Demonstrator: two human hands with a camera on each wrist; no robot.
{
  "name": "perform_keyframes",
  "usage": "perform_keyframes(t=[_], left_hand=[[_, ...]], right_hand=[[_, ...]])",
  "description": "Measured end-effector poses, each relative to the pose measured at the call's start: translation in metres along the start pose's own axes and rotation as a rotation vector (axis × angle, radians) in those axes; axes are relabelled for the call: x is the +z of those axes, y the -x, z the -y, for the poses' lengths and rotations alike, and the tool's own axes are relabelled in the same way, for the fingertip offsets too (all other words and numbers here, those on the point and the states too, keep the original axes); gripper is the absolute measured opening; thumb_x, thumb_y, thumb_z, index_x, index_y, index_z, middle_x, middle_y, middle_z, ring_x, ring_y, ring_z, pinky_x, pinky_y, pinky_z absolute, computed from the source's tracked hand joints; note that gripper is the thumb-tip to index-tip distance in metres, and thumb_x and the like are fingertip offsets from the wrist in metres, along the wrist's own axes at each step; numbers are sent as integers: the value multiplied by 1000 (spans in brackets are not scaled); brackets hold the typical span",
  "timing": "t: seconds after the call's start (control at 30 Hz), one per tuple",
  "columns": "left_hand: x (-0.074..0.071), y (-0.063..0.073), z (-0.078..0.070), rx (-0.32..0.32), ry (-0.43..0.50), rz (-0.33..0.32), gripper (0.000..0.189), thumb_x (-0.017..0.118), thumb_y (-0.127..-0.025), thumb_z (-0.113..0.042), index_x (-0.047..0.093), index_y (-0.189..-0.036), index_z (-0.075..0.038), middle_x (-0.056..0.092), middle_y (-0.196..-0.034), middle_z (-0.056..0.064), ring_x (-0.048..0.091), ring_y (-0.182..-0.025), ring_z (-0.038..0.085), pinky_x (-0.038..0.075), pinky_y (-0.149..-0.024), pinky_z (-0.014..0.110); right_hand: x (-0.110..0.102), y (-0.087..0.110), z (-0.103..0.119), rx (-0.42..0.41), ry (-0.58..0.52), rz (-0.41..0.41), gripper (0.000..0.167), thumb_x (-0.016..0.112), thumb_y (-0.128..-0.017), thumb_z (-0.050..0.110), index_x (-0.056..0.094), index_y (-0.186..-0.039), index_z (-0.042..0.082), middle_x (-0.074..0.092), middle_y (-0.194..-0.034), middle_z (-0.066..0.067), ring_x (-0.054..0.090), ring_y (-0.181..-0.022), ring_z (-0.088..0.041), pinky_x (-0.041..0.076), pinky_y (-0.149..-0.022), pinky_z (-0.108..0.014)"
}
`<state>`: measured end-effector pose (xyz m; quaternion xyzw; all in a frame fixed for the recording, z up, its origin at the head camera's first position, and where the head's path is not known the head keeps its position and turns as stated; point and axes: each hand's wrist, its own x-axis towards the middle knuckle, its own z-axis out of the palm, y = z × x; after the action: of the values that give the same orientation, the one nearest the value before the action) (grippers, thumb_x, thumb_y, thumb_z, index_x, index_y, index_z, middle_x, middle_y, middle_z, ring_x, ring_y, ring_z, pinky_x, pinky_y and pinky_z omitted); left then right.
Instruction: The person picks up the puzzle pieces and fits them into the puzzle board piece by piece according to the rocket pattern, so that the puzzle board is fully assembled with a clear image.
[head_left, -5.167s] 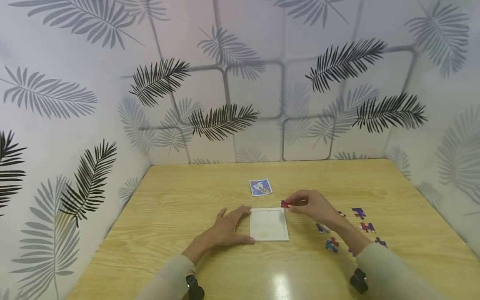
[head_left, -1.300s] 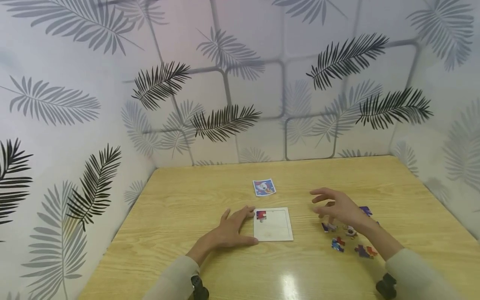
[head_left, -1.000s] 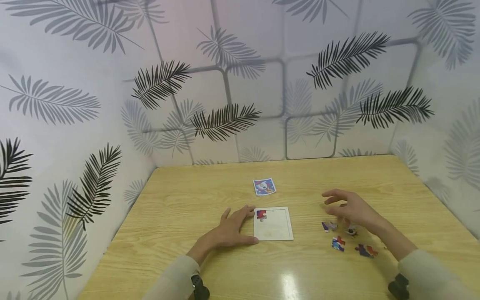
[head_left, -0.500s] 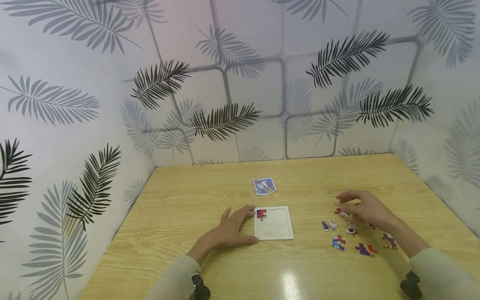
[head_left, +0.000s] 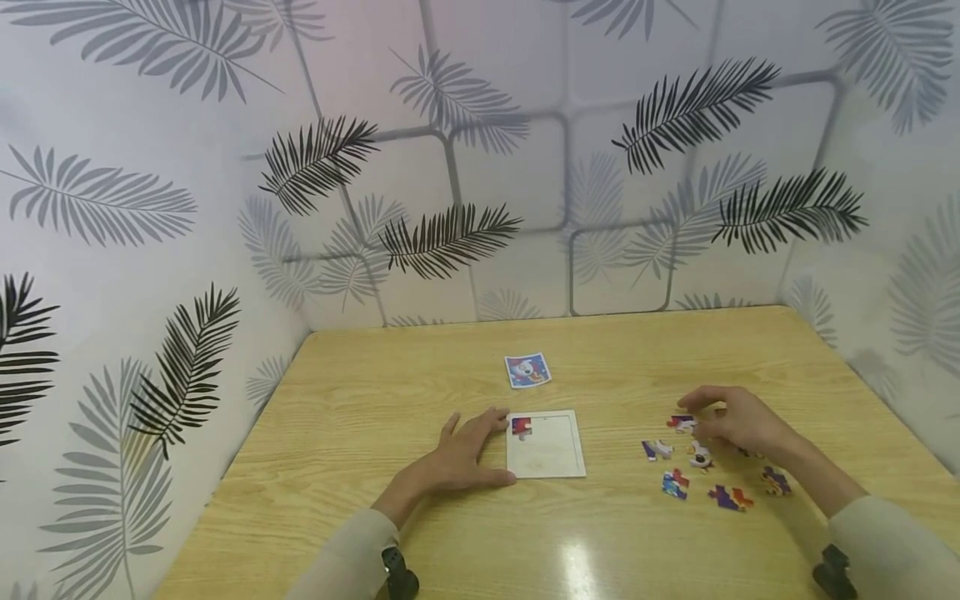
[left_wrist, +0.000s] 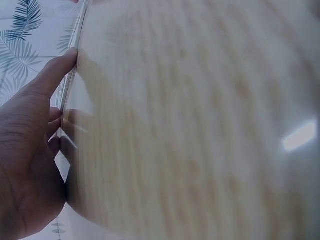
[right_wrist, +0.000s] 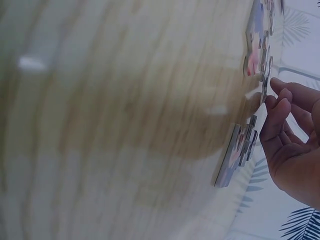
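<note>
A white square puzzle board (head_left: pixel 545 454) lies on the table, with one red and purple jigsaw piece (head_left: pixel 522 427) in its upper left corner. My left hand (head_left: pixel 461 458) is spread along the board's left side, fingertips at the top corner and thumb at the bottom one; the left wrist view shows the hand (left_wrist: pixel 30 145) low at the table surface. On the right, my right hand (head_left: pixel 738 421) hovers with loosely bent fingers over a red and white piece (head_left: pixel 681 423). In the right wrist view nothing shows between thumb and fingers of that hand (right_wrist: pixel 292 130).
Several loose pieces lie around the right hand, among them a purple and white one (head_left: pixel 657 450), a blue and red one (head_left: pixel 675 484) and a purple and orange one (head_left: pixel 730 498). A small dog picture card (head_left: pixel 527 370) lies behind the board. A patterned wall (head_left: pixel 517 275) rises behind the table.
The jigsaw piece that my right hand pinched at first now lies in the board's corner. My right hand has moved right, over the loose pieces. My left hand stays at the board.
</note>
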<state>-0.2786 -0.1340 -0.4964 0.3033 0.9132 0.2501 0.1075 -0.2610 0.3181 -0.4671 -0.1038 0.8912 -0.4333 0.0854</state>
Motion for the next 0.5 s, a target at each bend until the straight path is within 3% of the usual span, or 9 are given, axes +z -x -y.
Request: perform_keyframes(t=[0.27, 0.5], left_hand=[[2, -1, 0, 3, -2, 5, 97, 69, -85, -62, 19, -159, -23, 41, -159, -5, 21, -154, 18, -5, -122, 60], [0, 0, -2, 2, -5, -1, 97, 68, -84, -63, 21, -158, -21, 38, -160, -3, 21, -154, 19, -4, -122, 61]], right_hand=[[3, -2, -2, -21, 67, -12, 34, 68, -88, 2, 65, -121, 2, 64, -112, -19, 40, -47, -6, 40, -42, -25], [5, -3, -2, -3, 84, -9, 29, 68, -88, 2, 66, -117, 1, 57, -70, -5, 40, -47, -6, 38, -42, -22]])
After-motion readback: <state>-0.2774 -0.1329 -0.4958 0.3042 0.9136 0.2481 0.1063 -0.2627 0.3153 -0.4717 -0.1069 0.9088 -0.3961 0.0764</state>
